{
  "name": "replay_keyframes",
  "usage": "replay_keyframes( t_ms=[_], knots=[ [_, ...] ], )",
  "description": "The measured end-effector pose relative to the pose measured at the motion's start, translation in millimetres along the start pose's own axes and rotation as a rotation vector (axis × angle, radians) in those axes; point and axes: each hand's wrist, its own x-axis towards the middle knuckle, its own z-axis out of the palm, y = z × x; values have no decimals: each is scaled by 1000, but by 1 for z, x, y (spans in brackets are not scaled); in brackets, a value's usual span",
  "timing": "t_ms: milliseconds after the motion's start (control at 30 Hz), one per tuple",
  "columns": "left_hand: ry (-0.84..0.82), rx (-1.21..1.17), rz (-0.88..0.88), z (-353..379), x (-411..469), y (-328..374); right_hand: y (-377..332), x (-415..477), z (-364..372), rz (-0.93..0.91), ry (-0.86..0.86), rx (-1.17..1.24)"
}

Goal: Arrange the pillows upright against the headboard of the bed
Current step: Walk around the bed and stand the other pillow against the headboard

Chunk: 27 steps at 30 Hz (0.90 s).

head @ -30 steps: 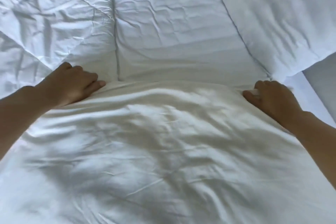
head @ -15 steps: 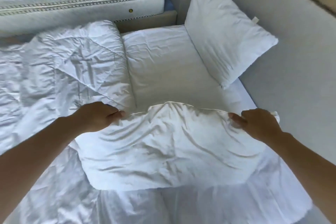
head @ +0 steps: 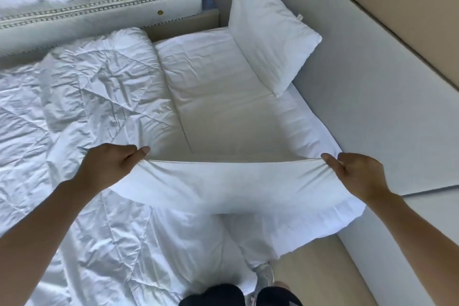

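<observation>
A white pillow [head: 223, 189] is gripped at its upper corners, one by the left hand [head: 109, 169] and one by the right hand [head: 357, 176], each closed on the fabric. It is held in the air over the near end of the bed [head: 223, 112], its long axis stretched level from side to side, body hanging down. A second pillow [head: 268, 40] is propped upright against the grey headboard [head: 372, 97] at the bed's far right corner. Compared with half a second ago, the held pillow is raised higher and pulled taut.
</observation>
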Motion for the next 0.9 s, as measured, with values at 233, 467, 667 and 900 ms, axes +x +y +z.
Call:
replay_keyframes(
  t_ms=[233,467,667,900],
  knots=[
    [-110,-13,285,13,-30,-18,7,-26,-5,-100,-37,-9],
    [119,64,397,46,-41,-12,-60,-47,32,-78,-74,20],
    [161,66,440,38,-45,-2,-312,-33,39,-533,-142,497],
    [209,142,447,38,-54,-10,-316,-15,56,-561,-158,346]
  ],
)
